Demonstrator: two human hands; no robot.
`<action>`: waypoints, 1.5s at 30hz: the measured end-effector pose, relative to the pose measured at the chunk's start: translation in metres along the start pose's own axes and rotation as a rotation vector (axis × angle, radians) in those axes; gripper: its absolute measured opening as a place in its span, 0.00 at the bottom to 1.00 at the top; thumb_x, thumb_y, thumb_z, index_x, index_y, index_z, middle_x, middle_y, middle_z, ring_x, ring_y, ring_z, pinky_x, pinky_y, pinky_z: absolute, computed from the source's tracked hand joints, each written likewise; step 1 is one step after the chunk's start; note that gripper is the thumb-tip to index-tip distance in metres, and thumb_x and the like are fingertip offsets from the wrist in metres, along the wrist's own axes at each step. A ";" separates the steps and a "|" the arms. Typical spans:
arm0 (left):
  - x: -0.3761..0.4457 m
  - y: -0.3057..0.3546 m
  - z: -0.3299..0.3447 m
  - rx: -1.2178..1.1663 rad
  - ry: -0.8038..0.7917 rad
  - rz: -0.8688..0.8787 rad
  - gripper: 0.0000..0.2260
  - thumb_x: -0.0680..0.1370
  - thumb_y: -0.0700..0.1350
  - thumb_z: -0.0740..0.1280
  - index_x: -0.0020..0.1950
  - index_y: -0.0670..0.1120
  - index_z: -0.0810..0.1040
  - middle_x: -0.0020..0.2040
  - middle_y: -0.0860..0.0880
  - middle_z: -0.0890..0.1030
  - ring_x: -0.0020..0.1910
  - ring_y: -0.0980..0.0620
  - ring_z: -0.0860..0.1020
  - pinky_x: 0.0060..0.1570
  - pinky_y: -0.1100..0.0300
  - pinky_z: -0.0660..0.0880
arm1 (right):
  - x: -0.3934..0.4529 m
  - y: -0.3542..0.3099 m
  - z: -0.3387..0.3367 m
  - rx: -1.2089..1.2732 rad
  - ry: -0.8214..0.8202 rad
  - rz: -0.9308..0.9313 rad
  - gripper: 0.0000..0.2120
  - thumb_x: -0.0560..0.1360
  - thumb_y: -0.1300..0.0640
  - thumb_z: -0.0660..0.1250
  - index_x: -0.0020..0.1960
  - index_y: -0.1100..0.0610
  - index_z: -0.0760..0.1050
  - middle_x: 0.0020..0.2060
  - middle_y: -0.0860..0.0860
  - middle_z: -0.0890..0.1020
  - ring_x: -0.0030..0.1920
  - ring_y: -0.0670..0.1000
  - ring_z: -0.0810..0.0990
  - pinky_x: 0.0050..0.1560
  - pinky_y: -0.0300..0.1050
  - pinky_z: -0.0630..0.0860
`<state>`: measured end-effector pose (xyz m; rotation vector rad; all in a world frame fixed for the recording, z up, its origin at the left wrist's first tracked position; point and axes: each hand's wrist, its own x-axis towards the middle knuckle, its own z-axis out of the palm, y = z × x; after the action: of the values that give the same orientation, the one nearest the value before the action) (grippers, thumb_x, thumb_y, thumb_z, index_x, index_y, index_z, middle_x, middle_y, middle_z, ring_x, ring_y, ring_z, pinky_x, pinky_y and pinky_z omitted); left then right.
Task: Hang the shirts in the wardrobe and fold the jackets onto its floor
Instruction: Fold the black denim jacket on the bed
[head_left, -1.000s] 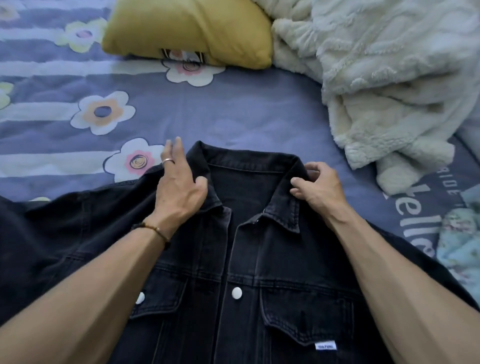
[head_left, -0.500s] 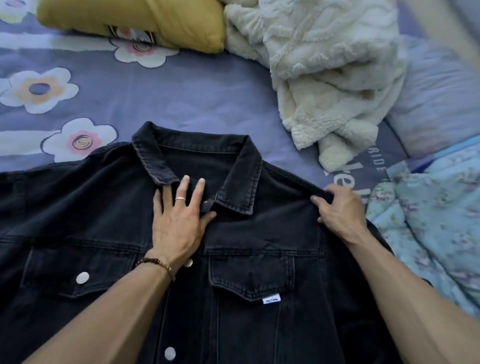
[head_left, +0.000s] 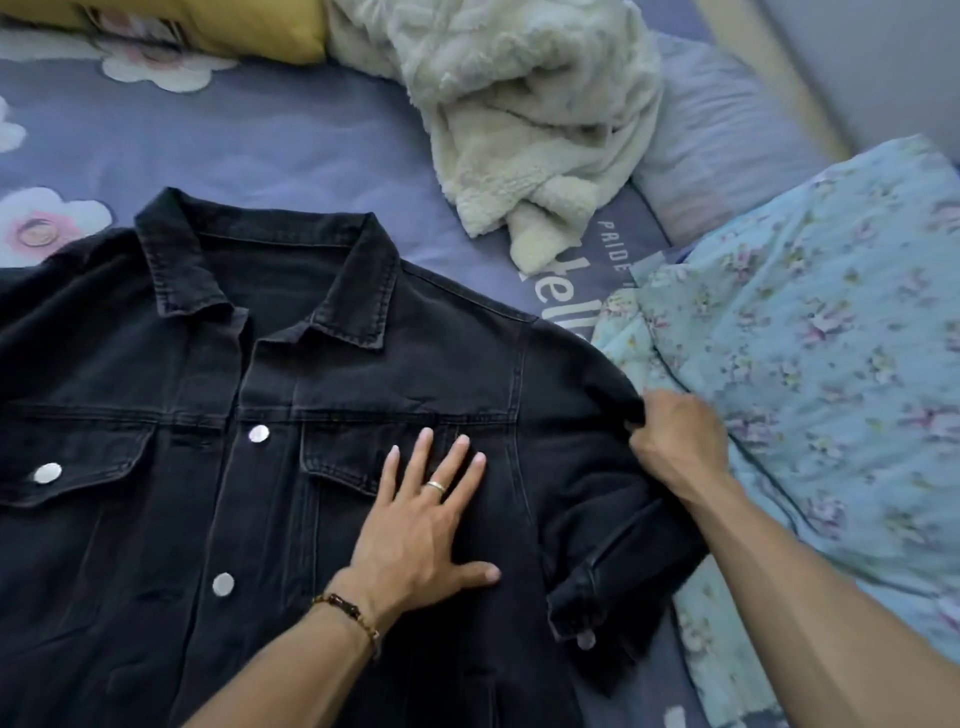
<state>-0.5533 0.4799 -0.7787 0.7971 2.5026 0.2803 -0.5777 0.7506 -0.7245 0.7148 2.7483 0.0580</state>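
— Where is the jacket?

— The black denim jacket (head_left: 291, 441) lies front-up and buttoned on the bed (head_left: 249, 145), collar toward the far side, filling the left and middle of the view. Its right-hand sleeve (head_left: 613, 540) is bunched and folded back near the body, cuff pointing toward the near side.

— And the hands?

— The left hand (head_left: 431, 519) lies flat with straight, spread fingers on the jacket's chest, over the pocket flap, pressing the cloth and gripping nothing. It wears a ring (head_left: 435, 486), and a beaded bracelet (head_left: 347, 613) sits at the wrist. The right hand (head_left: 675, 447) is curled at the jacket's right shoulder edge, pinching a fold of denim at the top of that sleeve.

— What else is on the bed?

— A cream fleece blanket (head_left: 519, 130) is heaped at the far side, just beyond the jacket's right shoulder. A yellow pillow (head_left: 270, 31) lies at the far left edge. A light blue flowered quilt (head_left: 810, 364) covers the right side, touching the sleeve. The sheet is purple with white flowers and printed lettering.
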 end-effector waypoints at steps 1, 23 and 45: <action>0.000 -0.003 0.002 0.032 -0.010 -0.002 0.51 0.67 0.78 0.55 0.76 0.56 0.31 0.76 0.55 0.30 0.73 0.45 0.24 0.71 0.42 0.27 | 0.002 0.009 -0.001 0.006 0.053 -0.006 0.08 0.76 0.56 0.65 0.52 0.60 0.76 0.51 0.61 0.80 0.52 0.63 0.79 0.47 0.52 0.75; -0.071 0.081 -0.054 -1.199 -0.026 -0.108 0.25 0.65 0.61 0.72 0.60 0.53 0.78 0.52 0.52 0.84 0.52 0.55 0.82 0.56 0.56 0.78 | -0.088 -0.056 -0.052 1.263 -0.429 0.306 0.17 0.71 0.54 0.73 0.54 0.63 0.76 0.39 0.57 0.78 0.35 0.54 0.77 0.29 0.41 0.73; -0.162 -0.140 -0.031 -0.383 0.661 -1.043 0.27 0.76 0.43 0.69 0.73 0.41 0.65 0.67 0.37 0.70 0.66 0.36 0.68 0.62 0.40 0.69 | -0.169 -0.130 0.057 0.143 -0.014 -0.431 0.29 0.78 0.40 0.52 0.74 0.53 0.67 0.73 0.54 0.68 0.73 0.55 0.65 0.70 0.54 0.66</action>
<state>-0.5231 0.2703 -0.7354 -0.8966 2.8988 0.6696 -0.4817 0.5538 -0.7468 0.1408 2.8481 -0.2362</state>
